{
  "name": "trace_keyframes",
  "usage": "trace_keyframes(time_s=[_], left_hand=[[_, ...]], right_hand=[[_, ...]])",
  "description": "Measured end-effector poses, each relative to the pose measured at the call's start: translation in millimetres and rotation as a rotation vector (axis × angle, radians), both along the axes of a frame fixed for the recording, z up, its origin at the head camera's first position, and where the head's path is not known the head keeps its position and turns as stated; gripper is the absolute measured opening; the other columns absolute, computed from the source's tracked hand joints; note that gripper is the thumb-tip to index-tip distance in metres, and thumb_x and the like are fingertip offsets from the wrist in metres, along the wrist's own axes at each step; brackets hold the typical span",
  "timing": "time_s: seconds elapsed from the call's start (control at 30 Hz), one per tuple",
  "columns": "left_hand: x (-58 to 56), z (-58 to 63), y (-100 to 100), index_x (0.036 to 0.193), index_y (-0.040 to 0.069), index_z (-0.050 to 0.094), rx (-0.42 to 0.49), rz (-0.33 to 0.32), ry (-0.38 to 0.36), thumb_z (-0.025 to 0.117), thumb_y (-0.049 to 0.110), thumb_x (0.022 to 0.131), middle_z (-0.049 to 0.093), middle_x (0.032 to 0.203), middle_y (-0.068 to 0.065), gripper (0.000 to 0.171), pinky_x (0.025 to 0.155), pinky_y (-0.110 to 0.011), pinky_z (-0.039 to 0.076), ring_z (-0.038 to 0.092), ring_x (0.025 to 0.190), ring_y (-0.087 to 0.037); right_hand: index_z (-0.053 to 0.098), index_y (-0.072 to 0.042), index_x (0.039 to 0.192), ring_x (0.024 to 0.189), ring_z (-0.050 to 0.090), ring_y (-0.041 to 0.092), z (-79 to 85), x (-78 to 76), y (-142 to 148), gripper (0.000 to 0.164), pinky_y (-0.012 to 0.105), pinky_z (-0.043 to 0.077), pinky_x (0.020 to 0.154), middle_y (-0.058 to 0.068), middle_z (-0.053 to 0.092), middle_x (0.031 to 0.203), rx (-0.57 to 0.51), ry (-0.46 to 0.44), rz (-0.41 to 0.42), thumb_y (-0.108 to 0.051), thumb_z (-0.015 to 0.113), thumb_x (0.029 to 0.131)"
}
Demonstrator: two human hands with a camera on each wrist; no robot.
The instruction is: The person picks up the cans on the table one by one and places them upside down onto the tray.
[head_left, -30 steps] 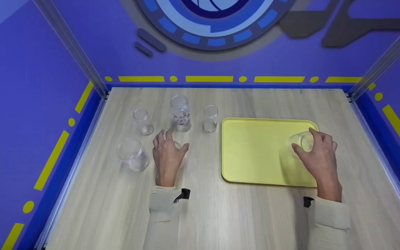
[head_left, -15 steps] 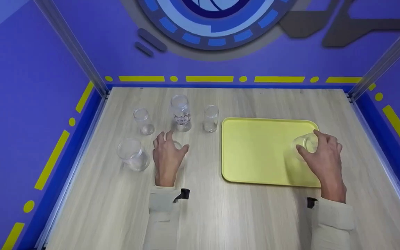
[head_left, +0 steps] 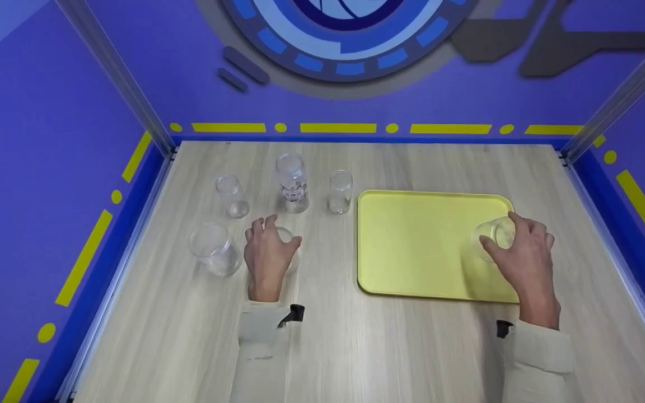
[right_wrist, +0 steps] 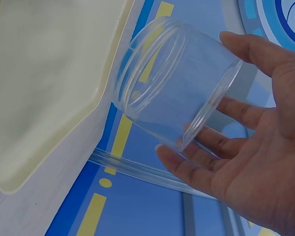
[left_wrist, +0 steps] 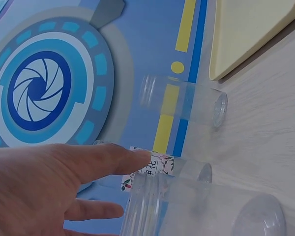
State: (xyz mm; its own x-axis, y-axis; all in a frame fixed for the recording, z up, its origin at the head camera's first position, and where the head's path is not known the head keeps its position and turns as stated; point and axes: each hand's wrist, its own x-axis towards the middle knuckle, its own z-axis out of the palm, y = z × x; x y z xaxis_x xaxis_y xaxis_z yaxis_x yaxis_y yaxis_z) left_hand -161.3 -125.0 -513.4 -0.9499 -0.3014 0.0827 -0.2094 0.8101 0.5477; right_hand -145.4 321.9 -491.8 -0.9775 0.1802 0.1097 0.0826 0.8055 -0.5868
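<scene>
My right hand holds a clear wide-mouthed jar by its base end, thumb on one side and fingers on the other. The jar is tilted, its threaded mouth toward the yellow tray, over the tray's right part. My left hand hovers at a clear jar on the table, thumb and fingers spread near its rim; whether they touch it is hard to tell. The hand hides much of that jar in the head view.
Left of the left hand stands a wide clear jar. Behind it are a slim clear jar, a tall jar with a printed label and another slim jar. Blue panels wall the table's back and sides.
My right hand has shifted a little to the right with the jar, over the tray's right edge. The left hand has drawn slightly back toward me.
</scene>
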Motion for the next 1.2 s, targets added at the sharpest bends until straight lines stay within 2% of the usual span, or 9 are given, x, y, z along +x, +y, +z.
trace_keyframes(time_s=[0.17,0.47,0.77,1.2], left_hand=[[2.5,1.1,-1,0.139,0.000,0.065,0.010,0.001,0.001,0.090,0.033,0.083,0.060,0.140,-0.025,0.069,0.094,-0.057,0.053,0.056,0.126,-0.045],[6.1,2.1,-2,0.139,0.002,0.067,-0.006,-0.015,-0.053,0.091,0.036,0.081,0.063,0.138,-0.022,0.071,0.089,-0.056,0.055,0.059,0.122,-0.043],[5.9,3.5,-3,0.143,0.004,0.064,0.005,-0.030,-0.089,0.092,0.035,0.080,0.062,0.140,-0.022,0.076,0.092,-0.057,0.054,0.058,0.125,-0.043],[6.9,1.4,-6,0.138,0.003,0.067,-0.031,-0.029,-0.052,0.094,0.035,0.077,0.066,0.130,-0.023,0.073,0.086,-0.058,0.056,0.063,0.117,-0.044]], right_hand=[[0.038,0.011,0.156,0.137,0.026,0.062,-1.5,1.0,2,0.079,0.074,0.032,0.104,0.043,0.031,0.151,-0.006,-0.003,0.001,-0.025,0.075,0.098],[0.037,0.011,0.157,0.138,0.025,0.062,-4.7,1.1,6,0.079,0.074,0.031,0.105,0.044,0.031,0.151,-0.001,-0.026,-0.010,-0.026,0.075,0.098],[0.038,0.012,0.156,0.136,0.027,0.063,-9.3,0.9,9,0.079,0.074,0.032,0.104,0.045,0.032,0.148,0.004,-0.025,-0.011,-0.024,0.075,0.097],[0.039,0.014,0.154,0.136,0.026,0.064,-12.8,-0.3,10,0.079,0.073,0.032,0.103,0.046,0.032,0.148,-0.005,-0.034,-0.021,-0.023,0.078,0.095]])
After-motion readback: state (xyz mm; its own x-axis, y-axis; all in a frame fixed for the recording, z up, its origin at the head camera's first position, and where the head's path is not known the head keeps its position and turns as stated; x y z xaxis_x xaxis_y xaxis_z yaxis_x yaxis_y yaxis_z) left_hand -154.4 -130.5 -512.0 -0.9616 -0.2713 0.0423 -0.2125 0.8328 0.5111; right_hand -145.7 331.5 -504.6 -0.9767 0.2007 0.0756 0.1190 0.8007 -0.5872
